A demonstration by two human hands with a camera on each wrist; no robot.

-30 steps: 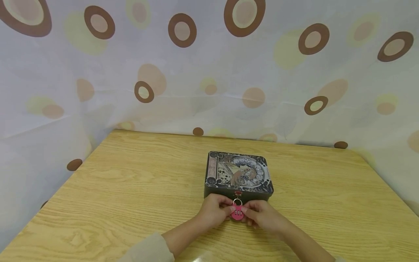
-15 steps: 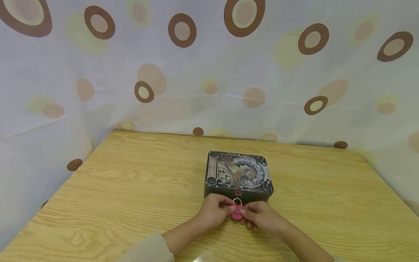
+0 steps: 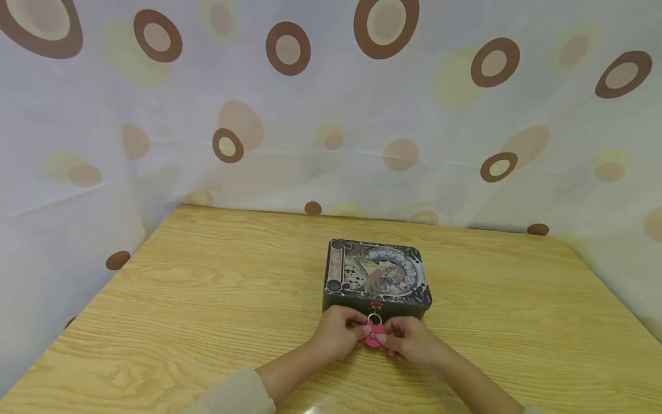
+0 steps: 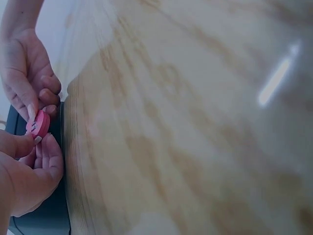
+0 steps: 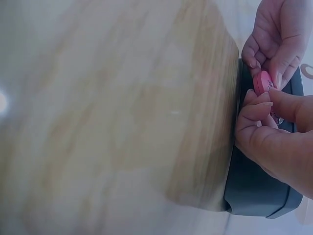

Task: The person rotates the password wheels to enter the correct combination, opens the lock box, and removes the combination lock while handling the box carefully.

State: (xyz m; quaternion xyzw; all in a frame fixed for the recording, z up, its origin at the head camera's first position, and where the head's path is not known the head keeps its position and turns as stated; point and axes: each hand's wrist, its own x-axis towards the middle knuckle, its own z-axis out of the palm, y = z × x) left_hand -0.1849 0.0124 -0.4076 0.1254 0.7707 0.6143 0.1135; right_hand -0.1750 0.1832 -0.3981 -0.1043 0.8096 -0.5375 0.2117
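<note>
A pink combination padlock [image 3: 372,342] hangs by its silver shackle from the red clasp [image 3: 376,305] on the front of a dark decorated tin box [image 3: 380,271]. My left hand [image 3: 336,334] pinches the padlock's left side between thumb and fingers. From the other side my right hand [image 3: 415,344] grips it, the thumb lying over the number dials. In the left wrist view the padlock [image 4: 40,125] shows edge-on between both sets of fingertips. The right wrist view shows part of the padlock [image 5: 263,82]; the right fingers hide the rest. The numbers are too small to read.
The box stands on a wood-grain table [image 3: 217,276], its lid down. Behind and to the sides hangs a pale curtain [image 3: 320,109] with brown and yellow circles. Light reflects off the tabletop in the left wrist view.
My right thumb has shifted left across the padlock's dials, covering more of its face. The left hand and the box stay in place.
</note>
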